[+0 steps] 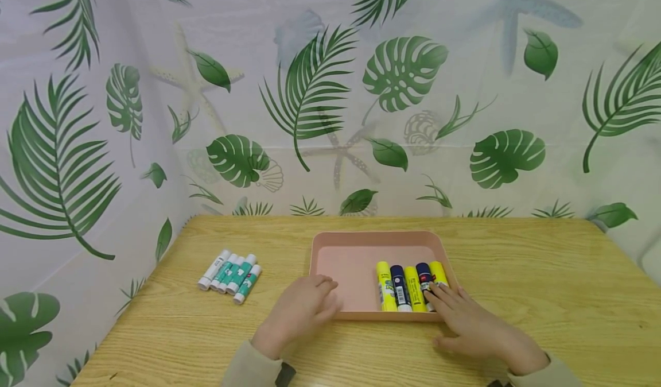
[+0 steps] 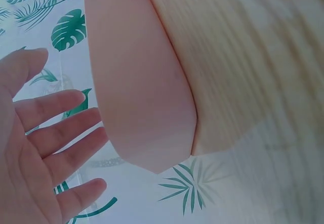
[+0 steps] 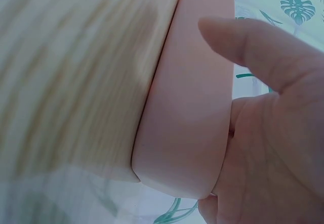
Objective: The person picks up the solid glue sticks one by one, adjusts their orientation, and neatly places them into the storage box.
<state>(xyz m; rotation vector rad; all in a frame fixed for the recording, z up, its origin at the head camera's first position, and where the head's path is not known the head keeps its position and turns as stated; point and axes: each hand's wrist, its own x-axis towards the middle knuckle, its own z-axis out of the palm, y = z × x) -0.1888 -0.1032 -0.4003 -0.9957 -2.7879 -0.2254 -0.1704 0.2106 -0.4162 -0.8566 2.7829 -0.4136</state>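
A shallow pink tray (image 1: 351,243) sits on the table. Against its front right side lie several glue sticks, yellow (image 1: 415,289) and dark blue (image 1: 400,288) alternating. My right hand (image 1: 477,324) reaches over the tray's front right corner, its extended fingers at the two rightmost sticks; the right wrist view hides those fingertips behind the tray wall (image 3: 187,107). The thumb stays outside, apart from the wall. At the front left corner is my left hand (image 1: 302,306), fingers spread and loosely bent with nothing held. In the left wrist view its fingertips are beside the tray rim.
Several white and teal glue sticks (image 1: 240,273) lie side by side on the wooden table (image 1: 170,329), left of the tray. A leaf-patterned sheet (image 1: 330,100) rises behind the table and along its left side.
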